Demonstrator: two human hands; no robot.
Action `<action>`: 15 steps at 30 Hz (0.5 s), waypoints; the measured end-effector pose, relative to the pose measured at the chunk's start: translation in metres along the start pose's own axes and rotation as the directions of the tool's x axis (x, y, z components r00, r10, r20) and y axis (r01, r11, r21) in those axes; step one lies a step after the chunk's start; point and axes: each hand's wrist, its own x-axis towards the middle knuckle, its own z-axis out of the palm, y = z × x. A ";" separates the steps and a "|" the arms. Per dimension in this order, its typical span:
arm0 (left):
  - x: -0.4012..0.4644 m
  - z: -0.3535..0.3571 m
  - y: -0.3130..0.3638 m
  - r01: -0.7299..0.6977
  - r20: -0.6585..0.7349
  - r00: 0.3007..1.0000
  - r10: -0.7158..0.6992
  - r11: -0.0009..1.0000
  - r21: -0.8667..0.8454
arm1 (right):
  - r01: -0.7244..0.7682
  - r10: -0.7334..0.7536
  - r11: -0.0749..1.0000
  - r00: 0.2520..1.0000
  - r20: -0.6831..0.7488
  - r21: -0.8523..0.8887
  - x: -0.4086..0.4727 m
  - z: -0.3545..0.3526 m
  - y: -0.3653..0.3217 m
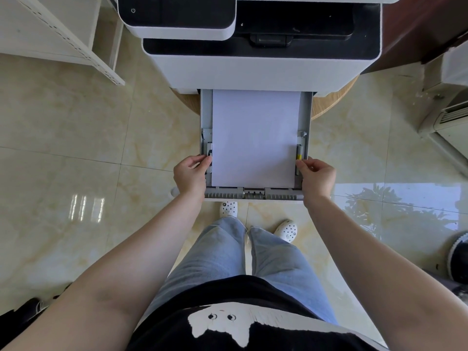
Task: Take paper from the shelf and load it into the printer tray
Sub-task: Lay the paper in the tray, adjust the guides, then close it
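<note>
— So, which step is this?

— Late in the job, I judge. The paper stack [254, 138] already lies flat in the pulled-out printer tray [307, 115], between the two side guides, and both hands are at those guides. It looks like squaring the sheets and setting the width, not fetching from the shelf [83, 50] at the upper left.

— What are the hands doing exactly?

— The left hand [190, 176] has thumb and fingers pinched together on the left side guide [209, 150], at the stack's left edge. The right hand [317, 177] is pinched likewise on the right side guide [299, 154], by its yellow tab. Neither hand holds the paper itself.

— Which way does the stack run?

— Its long axis runs from the person straight into the printer [253, 67], short edges near and far. The far short edge reaches under the printer body; the near one sits just inside the tray's front wall [253, 195]. The sides look parallel to the tray walls.

— And next?

— Probably bring the guides snug to the paper without bowing it, let go, then push the tray straight in. The front wall is just above the shoes [286, 230], so the push should come evenly from both sides to avoid skewing it.
</note>
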 end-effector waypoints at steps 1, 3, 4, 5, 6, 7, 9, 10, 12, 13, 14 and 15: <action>0.000 0.000 0.000 0.002 0.001 1.000 -0.002 1.000 0.000 | 0.004 -0.004 1.000 1.000 0.010 0.004 0.001 -0.001 -0.001; 0.000 -0.001 0.001 0.007 0.015 1.000 -0.007 1.000 -0.002 | 0.011 -0.011 1.000 0.999 0.030 0.016 0.003 -0.002 0.000; 0.000 -0.001 0.002 0.007 0.025 1.000 -0.007 1.000 -0.004 | 0.016 -0.016 1.000 0.999 0.038 0.020 0.004 -0.002 0.000; 0.000 -0.001 0.003 0.006 0.031 1.000 -0.006 1.000 -0.005 | 0.019 -0.020 0.999 0.999 0.043 0.029 0.004 -0.002 0.000; 0.001 -0.002 0.003 0.006 0.033 0.999 -0.006 1.000 -0.003 | 0.021 -0.023 0.999 0.999 0.048 0.039 0.004 -0.001 0.000; 0.001 -0.002 0.003 0.005 0.033 0.999 -0.005 1.000 0.004 | 0.022 -0.025 0.999 0.998 0.053 0.041 0.004 -0.002 0.000; 0.001 -0.003 0.003 -0.005 0.032 0.999 0.004 0.999 0.033 | 0.023 -0.025 1.000 0.997 0.068 0.020 0.004 -0.004 -0.002; 0.001 -0.003 0.002 -0.018 0.030 0.999 0.016 0.998 0.052 | 0.017 -0.018 1.000 0.997 0.071 0.014 0.004 -0.006 -0.003; -0.002 -0.004 0.002 -0.049 0.016 0.999 0.047 0.996 0.079 | -0.009 0.008 1.000 0.998 0.057 0.027 0.005 -0.006 -0.003; -0.004 -0.004 0.002 -0.053 0.007 0.999 0.052 0.996 0.078 | -0.026 0.024 0.999 0.999 0.043 0.038 0.006 -0.005 -0.003; -0.005 -0.003 0.002 -0.042 -0.005 0.999 0.043 0.997 0.069 | -0.043 0.041 0.998 0.999 0.028 0.052 0.006 -0.004 -0.003; -0.006 -0.002 0.003 -0.023 -0.016 1.000 0.023 0.999 0.048 | -0.057 0.056 0.996 0.998 0.017 0.073 0.006 -0.002 -0.003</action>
